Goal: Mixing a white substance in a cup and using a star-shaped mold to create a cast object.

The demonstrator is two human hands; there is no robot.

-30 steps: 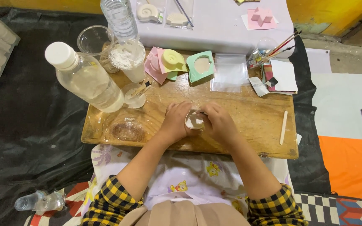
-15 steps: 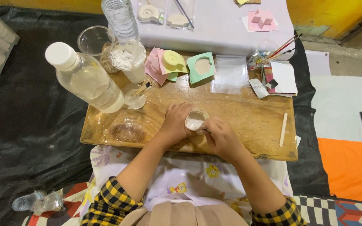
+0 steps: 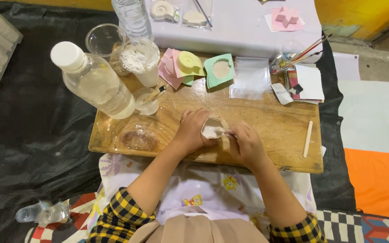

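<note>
A: How much room is there on the wooden board (image 3: 266, 118)?

B: The bare stretch runs along its right half, between the hands and the flat wooden stick (image 3: 308, 138) lying near the right edge. The near edge sits just over the person's lap, and both wrists cross it. The left part is crowded: a big clear bottle with a white cap (image 3: 93, 81) lies tilted across the far left corner, with a small glass holding a stirrer (image 3: 147, 100) just beside it and a cup of white powder (image 3: 141, 60) behind.

A: And along the far edge?

B: Coloured moulds, a yellow one (image 3: 190, 63) and a green one (image 3: 219, 69), then a clear plastic bag (image 3: 250, 77) and a stack of paper squares (image 3: 306, 82). Black sheeting (image 3: 28, 135) surrounds the board on the left.

A: Where is the little cup (image 3: 212, 128)?

B: On the board, near its middle, close to the near edge. The left hand (image 3: 192, 130) is wrapped around its side, gripping it. It is small and round, with pale whitish paste inside.

A: The other hand?

B: The right hand (image 3: 247, 145) pinches a thin stirring stick (image 3: 225, 132), whose tip lies in the paste. The fingers are closed on it, just beside the cup's rim.
</note>
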